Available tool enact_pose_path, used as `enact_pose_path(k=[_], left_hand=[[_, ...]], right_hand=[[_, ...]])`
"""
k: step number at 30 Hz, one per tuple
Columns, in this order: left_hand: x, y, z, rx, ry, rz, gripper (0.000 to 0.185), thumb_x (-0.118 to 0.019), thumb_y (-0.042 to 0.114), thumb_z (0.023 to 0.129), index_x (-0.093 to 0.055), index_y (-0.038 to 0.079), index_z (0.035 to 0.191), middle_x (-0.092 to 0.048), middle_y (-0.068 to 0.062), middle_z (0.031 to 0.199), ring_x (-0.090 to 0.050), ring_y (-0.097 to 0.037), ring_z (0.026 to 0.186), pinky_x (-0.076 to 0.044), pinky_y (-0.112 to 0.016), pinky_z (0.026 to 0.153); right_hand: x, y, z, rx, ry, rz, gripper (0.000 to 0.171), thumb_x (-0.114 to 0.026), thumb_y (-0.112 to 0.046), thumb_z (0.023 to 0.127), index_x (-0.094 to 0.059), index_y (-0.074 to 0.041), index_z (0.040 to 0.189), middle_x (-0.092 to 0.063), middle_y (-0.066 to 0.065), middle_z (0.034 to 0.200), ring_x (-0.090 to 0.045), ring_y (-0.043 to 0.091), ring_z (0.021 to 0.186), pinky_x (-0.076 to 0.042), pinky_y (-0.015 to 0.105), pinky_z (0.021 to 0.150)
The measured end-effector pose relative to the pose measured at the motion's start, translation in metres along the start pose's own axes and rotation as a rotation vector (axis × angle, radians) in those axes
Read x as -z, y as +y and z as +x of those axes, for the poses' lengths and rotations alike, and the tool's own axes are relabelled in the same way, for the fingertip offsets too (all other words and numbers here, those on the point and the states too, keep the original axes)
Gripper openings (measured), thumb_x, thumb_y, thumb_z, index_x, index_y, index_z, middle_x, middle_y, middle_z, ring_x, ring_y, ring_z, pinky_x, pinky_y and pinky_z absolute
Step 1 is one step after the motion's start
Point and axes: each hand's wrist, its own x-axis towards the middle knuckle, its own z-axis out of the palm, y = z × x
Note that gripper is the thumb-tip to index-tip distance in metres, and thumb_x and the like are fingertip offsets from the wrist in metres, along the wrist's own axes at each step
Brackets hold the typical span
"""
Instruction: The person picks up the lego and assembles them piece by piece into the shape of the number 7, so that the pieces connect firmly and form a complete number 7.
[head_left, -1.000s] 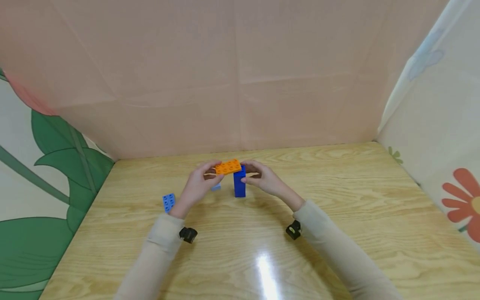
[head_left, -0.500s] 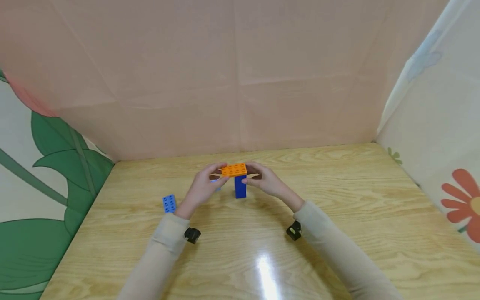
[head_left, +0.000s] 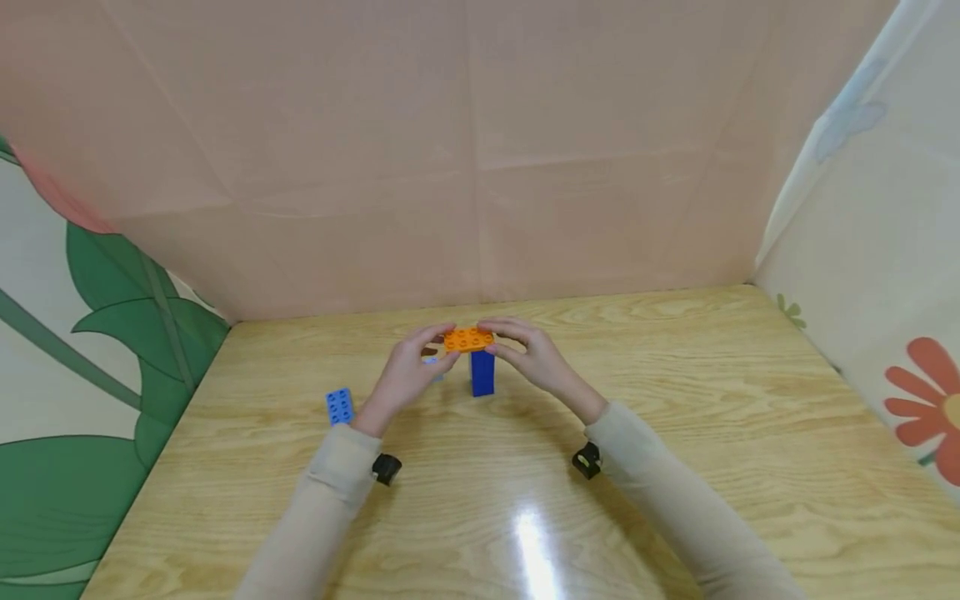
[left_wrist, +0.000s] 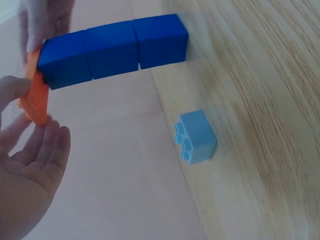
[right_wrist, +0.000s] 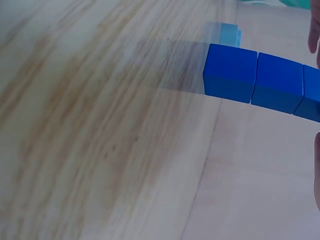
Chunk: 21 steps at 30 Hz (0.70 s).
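The table [head_left: 750,400] bears a dark-blue tower [head_left: 483,377] of three blocks standing upright, with a light-blue brick [left_wrist: 200,136] on its left and a mid-blue brick [head_left: 340,404] farther left, near the left wrist. An orange brick [head_left: 468,339] sits against the tower's top, overhanging to the left. The left hand [head_left: 405,367] pinches its left end between thumb and fingers; the right hand [head_left: 536,357] grips its right end. A second ago the orange brick was slanted and farther left, leaving part of the tower's top showing; since then the right thumb has risen from the tower's side to the orange brick.
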Motion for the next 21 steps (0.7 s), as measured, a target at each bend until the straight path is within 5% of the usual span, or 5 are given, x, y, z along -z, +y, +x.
enact_pose_path(k=[3, 8, 11, 16, 21], left_hand=[[-0.003, 0.0, -0.002, -0.133, 0.058, 0.137, 0.045, -0.067, 0.015, 0.089, -0.056, 0.006, 0.132, -0.055, -0.014, 0.134, -0.053, -0.032, 0.123, -0.048, -0.047, 0.102], [-0.009, -0.001, -0.004, -0.465, 0.172, 0.457, 0.04, -0.074, 0.011, 0.083, -0.064, 0.005, 0.122, -0.062, -0.013, 0.125, -0.058, -0.03, 0.118, -0.049, -0.044, 0.101], [-0.012, -0.003, -0.004, -0.584, 0.203, 0.566, 0.038, -0.074, 0.01, 0.082, -0.066, 0.007, 0.119, -0.064, -0.012, 0.122, -0.059, -0.029, 0.117, -0.049, -0.043, 0.102], [-0.015, -0.005, -0.005, -0.592, 0.193, 0.592, 0.039, -0.07, 0.004, 0.085, -0.065, 0.011, 0.123, -0.063, -0.01, 0.125, -0.058, -0.029, 0.12, -0.046, -0.042, 0.105], [-0.014, -0.006, -0.007, -0.576, 0.163, 0.605, 0.043, -0.067, 0.0, 0.086, -0.062, 0.012, 0.127, -0.061, -0.009, 0.129, -0.057, -0.028, 0.122, -0.045, -0.04, 0.107]], right_hand=[[0.0, 0.0, 0.0, 0.011, 0.008, -0.02, 0.035, -0.062, -0.01, 0.091, -0.062, -0.004, 0.126, -0.061, 0.016, 0.129, -0.054, 0.033, 0.123, -0.046, 0.05, 0.103], [-0.001, 0.001, 0.0, 0.056, 0.028, -0.056, 0.034, -0.063, -0.008, 0.09, -0.063, -0.002, 0.124, -0.062, 0.017, 0.128, -0.056, 0.033, 0.121, -0.05, 0.048, 0.099], [-0.001, 0.003, -0.001, 0.097, 0.038, -0.089, 0.033, -0.063, -0.006, 0.089, -0.064, -0.001, 0.122, -0.062, 0.018, 0.127, -0.058, 0.033, 0.12, -0.05, 0.045, 0.098], [0.001, 0.002, -0.001, 0.135, 0.034, -0.116, 0.033, -0.064, -0.005, 0.089, -0.064, 0.0, 0.121, -0.063, 0.019, 0.125, -0.059, 0.033, 0.119, -0.051, 0.044, 0.098], [0.006, 0.0, 0.001, 0.028, -0.018, -0.001, 0.034, -0.063, -0.007, 0.09, -0.063, 0.001, 0.123, -0.061, 0.02, 0.127, -0.057, 0.034, 0.121, -0.05, 0.047, 0.098]])
